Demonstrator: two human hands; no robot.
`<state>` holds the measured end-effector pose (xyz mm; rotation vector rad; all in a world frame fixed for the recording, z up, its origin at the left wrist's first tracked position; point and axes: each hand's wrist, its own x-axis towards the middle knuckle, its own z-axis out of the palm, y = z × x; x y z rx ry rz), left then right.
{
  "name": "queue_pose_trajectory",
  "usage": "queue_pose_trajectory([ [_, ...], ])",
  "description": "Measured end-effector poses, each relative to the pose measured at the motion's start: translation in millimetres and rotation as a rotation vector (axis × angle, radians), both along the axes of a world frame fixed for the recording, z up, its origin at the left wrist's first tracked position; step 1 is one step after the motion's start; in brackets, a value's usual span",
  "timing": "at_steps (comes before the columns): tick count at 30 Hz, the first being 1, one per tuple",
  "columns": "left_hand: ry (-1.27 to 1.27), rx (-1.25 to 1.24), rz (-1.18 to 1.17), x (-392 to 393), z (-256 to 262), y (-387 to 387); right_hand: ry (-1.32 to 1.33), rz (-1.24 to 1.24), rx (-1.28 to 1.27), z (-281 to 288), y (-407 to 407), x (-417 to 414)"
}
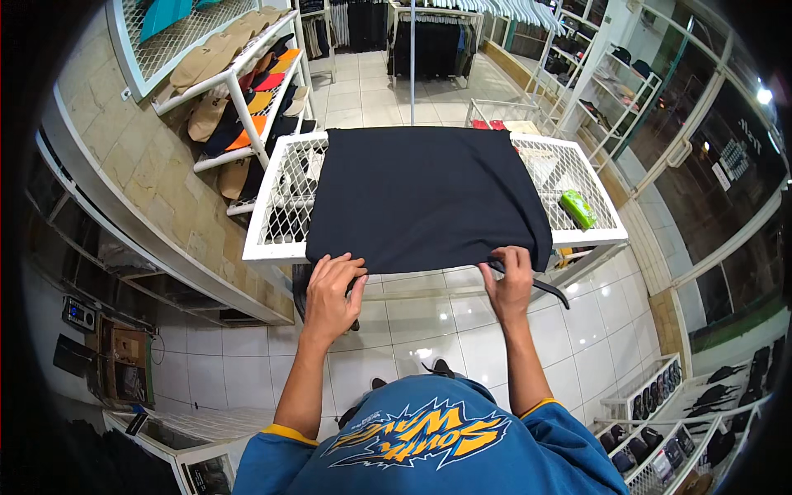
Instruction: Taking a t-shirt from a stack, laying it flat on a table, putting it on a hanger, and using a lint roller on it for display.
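Note:
A black piece of cloth, seemingly a folded garment (427,192), lies spread over a white metal mesh table (291,143) before me. My left hand (334,291) is at its near left corner, fingers over the edge and thumb just below it. At the near right part of the hem, my right hand (511,278) pinches the fabric between thumb and fingers. A dark strap (552,291) hangs out past the right hand. Another dark strap-like piece (300,288) hangs below the left corner. The cloth is mostly flat, with creases towards the right side.
A green packet (577,209) rests on the mesh at the table's right. Shelves of caps (247,105) stand close on the left. A thin upright pole (413,68) rises behind the table. Glass doors (693,136) are at the right, and footwear racks (656,390) at lower right.

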<state>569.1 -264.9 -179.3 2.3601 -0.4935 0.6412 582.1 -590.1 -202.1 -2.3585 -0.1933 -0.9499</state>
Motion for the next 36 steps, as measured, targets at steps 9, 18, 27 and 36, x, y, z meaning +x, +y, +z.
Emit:
queue_pose_trajectory([
  [9, 0.035, 0.051, 0.023, -5.2, -2.6, -0.7, 0.029, -0.056, -0.052, 12.1, 3.6, 32.8],
  [18, 0.025, 0.052, 0.082, 54.9, 1.5, -8.9, -0.062, 0.070, -0.183, 2.8, 20.7, 53.1],
  [27, -0.043, 0.018, 0.243, 79.8, -25.7, -19.5, -0.126, 0.168, -0.248, 37.3, -61.2, 50.5],
  [36, -0.026, 0.005, 0.294, 77.7, -33.1, -16.3, 0.018, -0.278, -0.203, 23.7, -113.6, 9.5],
])
